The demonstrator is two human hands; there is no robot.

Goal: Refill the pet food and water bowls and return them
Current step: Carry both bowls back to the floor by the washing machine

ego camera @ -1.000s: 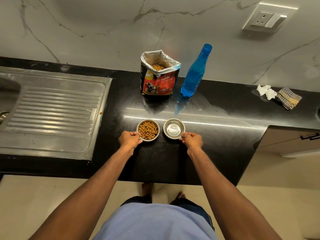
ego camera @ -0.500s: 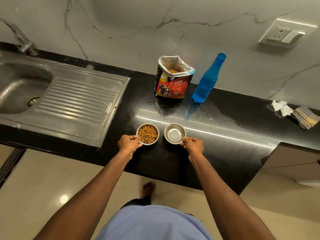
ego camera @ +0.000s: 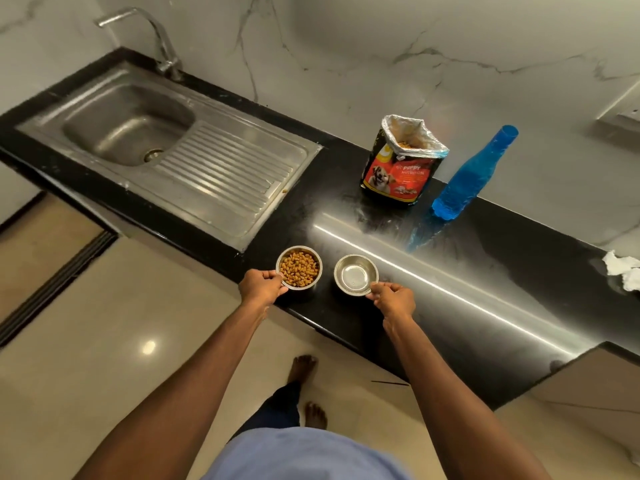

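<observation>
The food bowl (ego camera: 299,267), full of kibble, and the water bowl (ego camera: 356,274) are side by side at the front edge of the black counter (ego camera: 485,292), possibly lifted just off it. The left hand (ego camera: 260,286) pinches the food bowl's near rim; the right hand (ego camera: 395,299) pinches the water bowl's rim, both arms stretched forward. Behind stand the open puppy food bag (ego camera: 401,161) and blue bottle (ego camera: 467,178), well apart from the bowls. The sink (ego camera: 221,174) lies left, tiled floor (ego camera: 104,358) below.

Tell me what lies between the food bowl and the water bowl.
Nothing: in the head view only a bare strip of black counter separates the food bowl from the water bowl; they don't touch.
</observation>
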